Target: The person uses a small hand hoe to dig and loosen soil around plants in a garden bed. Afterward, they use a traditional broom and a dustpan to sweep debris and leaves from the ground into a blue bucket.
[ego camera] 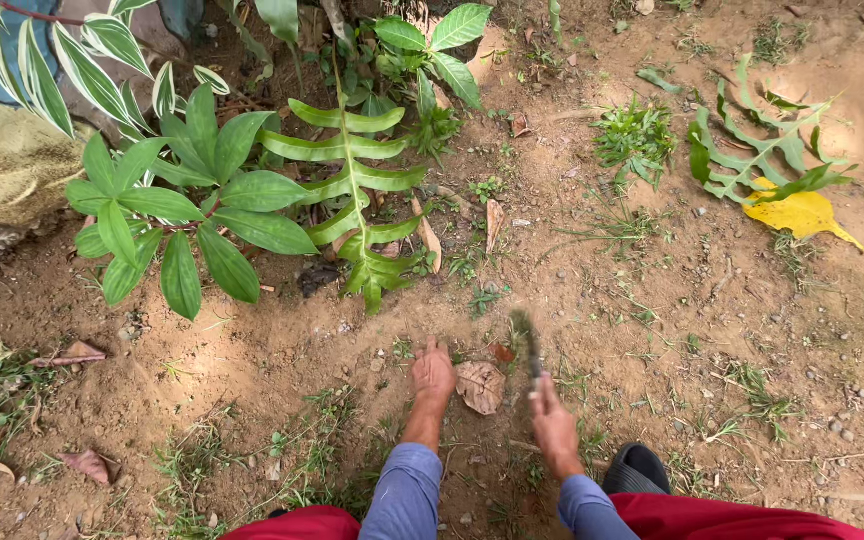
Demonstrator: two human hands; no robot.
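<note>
- While the left hand [433, 374] presses flat, fingers spread, on crumbly brown soil [652, 300]
- right hand [553, 420] grips a blurred dark tool [528, 345] beside a curled dry leaf [480, 386]

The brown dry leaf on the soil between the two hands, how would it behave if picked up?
The dry leaf looks curled and brown, so it is probably very light and brittle, and may crumble under a firm pinch. It lies loose on the bare soil beside the left hand, so a push would likely slide it easily.
</note>
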